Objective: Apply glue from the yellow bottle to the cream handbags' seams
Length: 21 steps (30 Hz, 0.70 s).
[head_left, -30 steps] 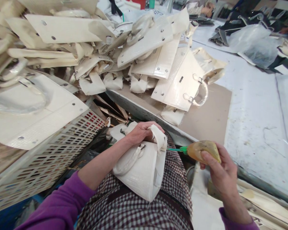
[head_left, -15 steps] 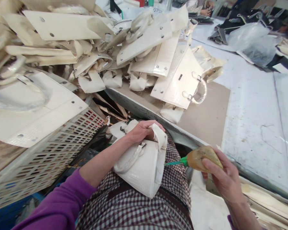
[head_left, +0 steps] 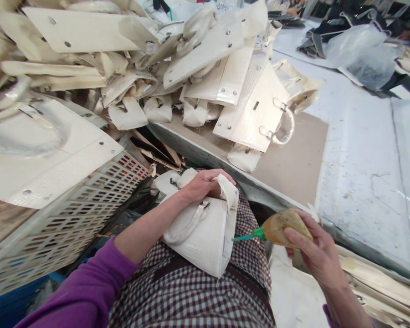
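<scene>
A cream handbag (head_left: 200, 237) lies across my checked apron, its side panel turned to the right and its handle drooping over the front. My left hand (head_left: 207, 184) grips the bag's top edge, with the fingertips hidden behind the material. In my right hand (head_left: 310, 241) is an amber squeeze glue bottle (head_left: 283, 226), tipped sideways with the fingers wrapped round it. Its green nozzle ends in a thin tube (head_left: 242, 237) that points left and reaches the bag's side edge. Whether glue is flowing out cannot be seen.
Cream handbags (head_left: 205, 54) are heaped on the table at the back left. A plastic crate (head_left: 99, 200) with another bag on top stands to my left. The table edge (head_left: 198, 148) runs in front of my lap. Dark pieces and clear plastic (head_left: 362, 50) lie at far right.
My right hand has shifted slightly left with the bottle, and the tube's tip has come closer to the bag's side edge. My left hand keeps its grip on the bag.
</scene>
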Motion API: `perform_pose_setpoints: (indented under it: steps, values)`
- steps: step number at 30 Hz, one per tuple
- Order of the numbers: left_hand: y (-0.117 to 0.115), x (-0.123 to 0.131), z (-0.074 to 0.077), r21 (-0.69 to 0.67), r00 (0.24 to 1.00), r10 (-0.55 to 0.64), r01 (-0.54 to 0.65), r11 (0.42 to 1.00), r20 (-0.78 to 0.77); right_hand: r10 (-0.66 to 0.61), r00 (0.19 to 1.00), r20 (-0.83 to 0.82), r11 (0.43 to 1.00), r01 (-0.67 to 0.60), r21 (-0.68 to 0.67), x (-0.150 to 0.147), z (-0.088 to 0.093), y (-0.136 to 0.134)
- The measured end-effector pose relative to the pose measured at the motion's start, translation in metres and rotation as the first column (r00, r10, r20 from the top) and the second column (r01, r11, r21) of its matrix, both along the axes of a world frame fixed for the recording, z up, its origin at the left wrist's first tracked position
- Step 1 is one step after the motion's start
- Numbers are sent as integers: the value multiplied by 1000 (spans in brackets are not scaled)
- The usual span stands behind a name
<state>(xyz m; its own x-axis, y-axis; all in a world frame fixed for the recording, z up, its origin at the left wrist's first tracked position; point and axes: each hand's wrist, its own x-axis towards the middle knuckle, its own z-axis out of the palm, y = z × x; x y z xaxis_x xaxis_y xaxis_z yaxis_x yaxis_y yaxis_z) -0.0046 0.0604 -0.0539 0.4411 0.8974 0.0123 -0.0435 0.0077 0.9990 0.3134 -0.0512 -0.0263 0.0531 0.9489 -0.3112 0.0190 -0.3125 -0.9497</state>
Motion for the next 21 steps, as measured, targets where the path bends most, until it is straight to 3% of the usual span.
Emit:
perform_pose_setpoints:
  steps: [4, 9, 12, 21]
  values:
    - [0, 1, 0, -7, 1000, -2, 2, 1000, 14, -6, 1000, -14, 1000, 6, -10, 1, -1, -1]
    - [-1, 2, 0, -7, 1000, 4, -4, 1000, 21, -138, 989, 58, 984, 130, 126, -3, -9, 11]
    - [-1, 2, 0, -19, 1000, 10, -9, 1000, 29, -157, 982, 105, 978, 140, 155, -5, -12, 14]
    - [0, 2, -1, -1, 1000, 7, -7, 1000, -16, -6, 1000, -7, 999, 7, 37, 5, -13, 4]
